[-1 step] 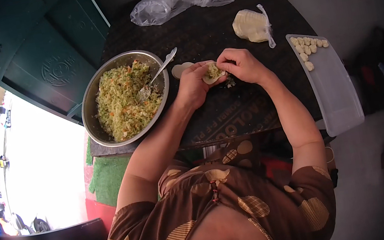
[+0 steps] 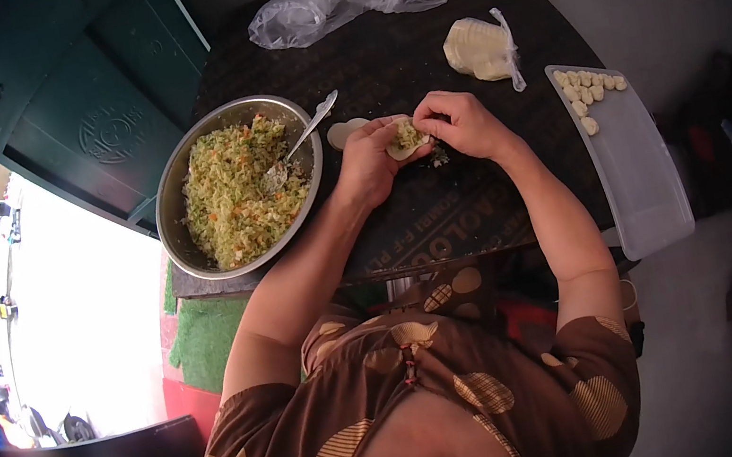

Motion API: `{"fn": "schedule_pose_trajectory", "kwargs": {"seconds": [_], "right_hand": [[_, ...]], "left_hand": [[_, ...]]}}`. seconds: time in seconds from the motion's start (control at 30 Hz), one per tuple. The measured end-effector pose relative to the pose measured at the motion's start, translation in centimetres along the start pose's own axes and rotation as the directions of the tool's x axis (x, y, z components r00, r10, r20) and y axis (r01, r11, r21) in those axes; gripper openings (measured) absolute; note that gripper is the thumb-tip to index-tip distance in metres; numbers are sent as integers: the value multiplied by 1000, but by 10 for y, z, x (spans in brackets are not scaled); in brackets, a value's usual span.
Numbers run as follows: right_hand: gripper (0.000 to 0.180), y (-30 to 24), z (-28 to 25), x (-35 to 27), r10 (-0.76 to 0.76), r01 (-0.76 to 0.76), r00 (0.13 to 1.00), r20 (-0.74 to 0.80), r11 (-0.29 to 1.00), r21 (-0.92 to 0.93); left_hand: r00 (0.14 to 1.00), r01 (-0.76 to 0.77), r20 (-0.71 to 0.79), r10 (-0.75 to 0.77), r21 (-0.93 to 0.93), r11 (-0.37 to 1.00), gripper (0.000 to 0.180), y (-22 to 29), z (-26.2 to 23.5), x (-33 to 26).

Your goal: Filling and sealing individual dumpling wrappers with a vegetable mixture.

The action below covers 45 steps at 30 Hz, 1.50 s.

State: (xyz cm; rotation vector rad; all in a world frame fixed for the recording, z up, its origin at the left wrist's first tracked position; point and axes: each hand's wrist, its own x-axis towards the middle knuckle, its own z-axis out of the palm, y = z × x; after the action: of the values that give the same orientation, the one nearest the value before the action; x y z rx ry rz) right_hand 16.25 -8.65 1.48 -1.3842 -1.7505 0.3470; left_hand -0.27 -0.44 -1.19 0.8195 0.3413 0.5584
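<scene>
- L hand (image 2: 366, 169): gripping dough wrapper (image 2: 399, 152), cupped under it, veg filling (image 2: 410, 135) facing up.
- R hand (image 2: 462, 125): thumb & fingers pinching wrapper's R edge; fingertip detail too small to tell.
- Key relation: wrapper's R of steel bowl (image 2: 171, 197), btwn both hands, touching each; L carries it, R meets it on side away from bowl. Roughly round, no clear long axis. L hand nearer bowl.
- Pose: L forearm slants up past bowl's R side; R forearm angles in toward bowl, wrist bent, fingers pointing bowl-ward.
- Spare wrappers (image 2: 340, 135): just R of bowl, beside L hand.
- In bowl: veg mix (image 2: 240, 186) + spoon (image 2: 321, 113), handle over R rim.
- Beyond bowl, to R: tied clear bag (image 2: 477, 50) w/ pale contents; crumpled plastic (image 2: 344, 0) farther back.
- Well R of bowl: tray (image 2: 642, 185), small pale lumps (image 2: 588, 85) at far end.
</scene>
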Motion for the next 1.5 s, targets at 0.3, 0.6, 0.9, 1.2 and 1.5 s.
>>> {"fn": "schedule_pose_trajectory", "kwargs": {"seconds": [0.3,0.6,0.9,1.2,1.5], "right_hand": [[7,0,5,-1,-1,1,1000,21,1000,-16],[12,0,15,0,-52,52,999,-6,999,-5],[13,-3,16,-1,-75,74,997,-11,997,-36],[14,-4,15,-1,-80,80,996,-30,997,-5],[7,1,5,0,-23,23,995,-93,1000,0]], "left_hand": [[1000,-16,1,16,25,1000,23,-4,-4,3],[999,-36,18,35,73,997,24,-5,-1,2],[999,-3,43,-4,153,988,28,-2,2,0],[999,-44,29,43,28,999,28,1,4,-2],[999,-37,29,37,12,999,30,3,3,-1]]}}
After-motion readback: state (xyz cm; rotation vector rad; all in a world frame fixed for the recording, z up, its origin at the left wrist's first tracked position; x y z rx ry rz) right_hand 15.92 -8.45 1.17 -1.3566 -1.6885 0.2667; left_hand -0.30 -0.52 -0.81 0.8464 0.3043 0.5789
